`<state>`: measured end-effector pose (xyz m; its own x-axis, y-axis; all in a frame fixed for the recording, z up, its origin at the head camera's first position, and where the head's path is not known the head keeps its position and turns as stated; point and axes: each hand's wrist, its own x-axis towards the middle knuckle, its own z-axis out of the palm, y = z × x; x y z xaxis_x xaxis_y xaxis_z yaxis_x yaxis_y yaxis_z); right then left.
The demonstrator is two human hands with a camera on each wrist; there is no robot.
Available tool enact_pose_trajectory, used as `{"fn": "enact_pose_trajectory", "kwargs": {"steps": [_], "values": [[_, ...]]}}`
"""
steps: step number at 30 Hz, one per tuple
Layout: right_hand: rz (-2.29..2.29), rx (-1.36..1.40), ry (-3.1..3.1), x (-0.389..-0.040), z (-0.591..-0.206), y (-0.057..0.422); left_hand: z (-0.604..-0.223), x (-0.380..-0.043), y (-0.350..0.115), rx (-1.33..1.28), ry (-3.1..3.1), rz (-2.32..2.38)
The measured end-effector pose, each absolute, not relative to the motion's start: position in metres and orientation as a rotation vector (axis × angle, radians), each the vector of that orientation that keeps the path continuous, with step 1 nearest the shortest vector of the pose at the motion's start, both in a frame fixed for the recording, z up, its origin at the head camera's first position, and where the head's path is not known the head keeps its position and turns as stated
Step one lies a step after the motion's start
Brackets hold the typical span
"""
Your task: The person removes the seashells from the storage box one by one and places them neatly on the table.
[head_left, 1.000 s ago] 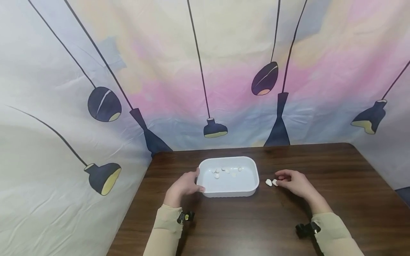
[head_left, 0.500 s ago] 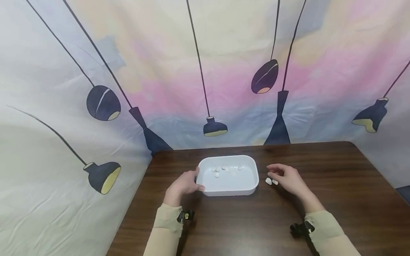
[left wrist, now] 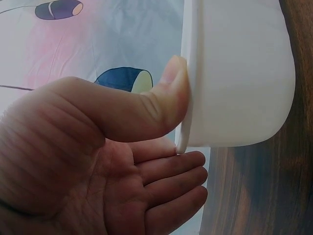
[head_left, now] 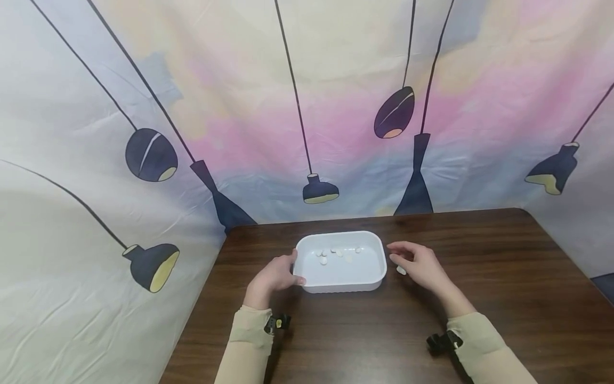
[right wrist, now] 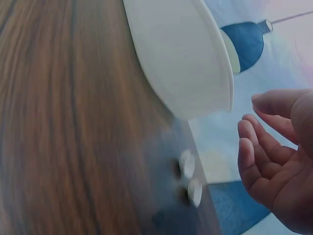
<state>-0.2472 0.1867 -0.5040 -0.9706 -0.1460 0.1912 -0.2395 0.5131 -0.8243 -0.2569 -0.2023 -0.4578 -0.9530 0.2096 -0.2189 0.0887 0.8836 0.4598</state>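
A shallow white tray (head_left: 341, 288) stands on the table, with several small white pebble-like pieces (head_left: 323, 261) scattered inside. At its left end, my left hand (head_left: 274, 274) grips the rim; the left wrist view shows the thumb against the tray (left wrist: 239, 73) edge and the index fingertip touching its corner. My right hand (head_left: 418, 265) hovers just beyond the tray's right side, thumb and fingers apart, nothing visible between them. Beneath it lie two loose white pieces (right wrist: 187, 164) on the wood. In the head view only one loose piece (head_left: 401, 270) shows; the hand hides the other.
The dark wooden table (head_left: 350, 341) reaches back to a hanging cloth (head_left: 355, 117) printed with lamps. Each wrist carries a small black camera, such as the right camera (head_left: 443, 343).
My right hand has moved left from beside the loose pieces to above them, nearer the tray. My left hand has stayed at the tray's left end. The head view has shifted slightly.
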Motion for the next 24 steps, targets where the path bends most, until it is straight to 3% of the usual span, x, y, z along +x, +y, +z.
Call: {"fn": "enact_pose_trajectory", "kwargs": {"steps": [24], "values": [[1.432,0.615,-2.736,-0.279,-0.485,0.100,-0.456,-0.256,-0.202,0.223,2.782,0.681]]}}
